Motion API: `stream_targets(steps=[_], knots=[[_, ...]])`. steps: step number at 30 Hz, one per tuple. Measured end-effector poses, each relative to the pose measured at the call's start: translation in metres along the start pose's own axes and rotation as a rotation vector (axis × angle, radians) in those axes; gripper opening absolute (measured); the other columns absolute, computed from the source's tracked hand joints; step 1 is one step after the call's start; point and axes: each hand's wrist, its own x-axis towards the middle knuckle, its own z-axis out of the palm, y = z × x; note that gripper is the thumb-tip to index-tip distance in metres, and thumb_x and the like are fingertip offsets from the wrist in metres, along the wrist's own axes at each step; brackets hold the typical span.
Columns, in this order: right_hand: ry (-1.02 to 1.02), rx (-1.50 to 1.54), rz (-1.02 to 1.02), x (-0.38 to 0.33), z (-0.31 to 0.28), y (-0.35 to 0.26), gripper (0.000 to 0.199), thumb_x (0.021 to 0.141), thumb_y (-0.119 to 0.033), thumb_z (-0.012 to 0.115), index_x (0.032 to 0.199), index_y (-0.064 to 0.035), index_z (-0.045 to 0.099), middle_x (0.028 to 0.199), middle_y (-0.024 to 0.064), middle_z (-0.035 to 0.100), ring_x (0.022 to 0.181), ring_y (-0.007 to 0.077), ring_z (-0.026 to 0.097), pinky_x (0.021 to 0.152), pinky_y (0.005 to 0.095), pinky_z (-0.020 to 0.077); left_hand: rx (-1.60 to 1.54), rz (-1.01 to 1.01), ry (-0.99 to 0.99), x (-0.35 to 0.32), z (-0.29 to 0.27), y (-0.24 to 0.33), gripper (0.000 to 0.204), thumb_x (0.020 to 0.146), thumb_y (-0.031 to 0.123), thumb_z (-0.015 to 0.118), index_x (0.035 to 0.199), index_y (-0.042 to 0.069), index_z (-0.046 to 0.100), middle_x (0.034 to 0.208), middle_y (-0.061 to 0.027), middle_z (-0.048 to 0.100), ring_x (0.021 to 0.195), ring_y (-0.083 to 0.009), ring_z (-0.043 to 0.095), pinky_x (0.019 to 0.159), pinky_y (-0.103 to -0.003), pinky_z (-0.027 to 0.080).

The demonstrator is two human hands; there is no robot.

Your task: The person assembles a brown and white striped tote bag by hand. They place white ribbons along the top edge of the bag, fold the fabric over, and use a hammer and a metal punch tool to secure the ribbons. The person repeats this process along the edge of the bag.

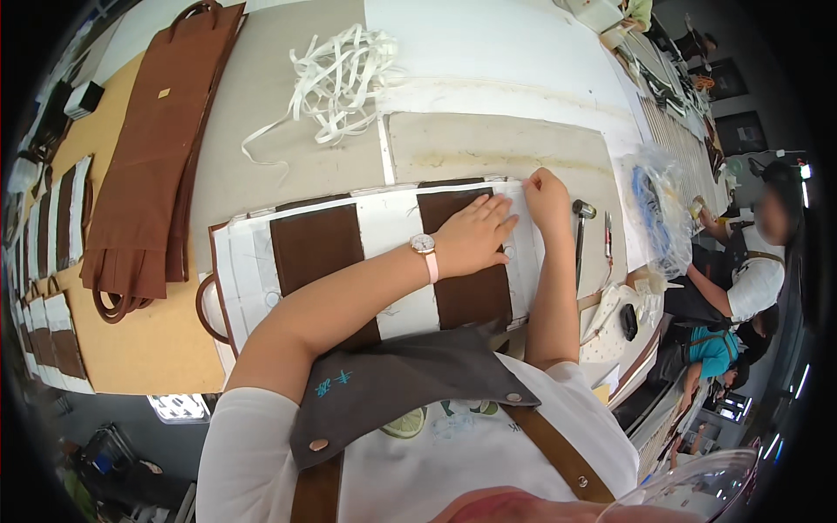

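A bag panel (pixel 388 222) with brown and white stripes lies on the table before me, a brown handle loop (pixel 209 309) poking out at its left. White tape (pixel 318 200) runs along its far edge. My left hand (pixel 475 234) rests flat with fingers spread on the right brown stripe and the white part beside it, holding nothing. At the far right corner, my right hand (pixel 547 202) is closed in a pinch at the tape's end; its fingertips are partly hidden. On the left wrist is a watch with a pink strap.
A tangled heap of white tape (pixel 344 83) lies farther back. Brown bags (pixel 153 174) are stacked at left, near striped pieces (pixel 57 218). To the right are a hammer (pixel 581 235), a small red-handled tool (pixel 609 240) and a plastic bag (pixel 658 213). Other people work at far right.
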Motion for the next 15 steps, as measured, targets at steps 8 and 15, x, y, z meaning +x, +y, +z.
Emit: stream_targets(steps=[8,15], knots=[[-0.023,-0.027,0.029,-0.001,0.002,-0.001,0.015,0.086,-0.015,0.065,0.081,-0.0009,0.06,0.076,0.0196,0.064,0.074,0.0389,0.063,0.066,0.046,0.0482,0.027,0.002,0.022,0.001,0.011,-0.007,0.072,0.091,0.05,0.06,0.139,-0.001,0.048,0.146,-0.0224,0.042,0.137,-0.0356,0.038,0.117,-0.046,0.027],[-0.048,0.093,0.048,-0.004,0.001,0.008,0.015,0.086,-0.015,0.065,0.084,-0.0001,0.063,0.076,0.0187,0.066,0.071,0.0357,0.064,0.065,0.0428,0.0489,0.111,-0.044,-0.024,0.024,0.007,-0.009,0.072,0.088,0.054,0.061,0.135,0.001,0.052,0.141,-0.013,0.049,0.121,-0.0255,0.046,0.101,-0.039,0.035]])
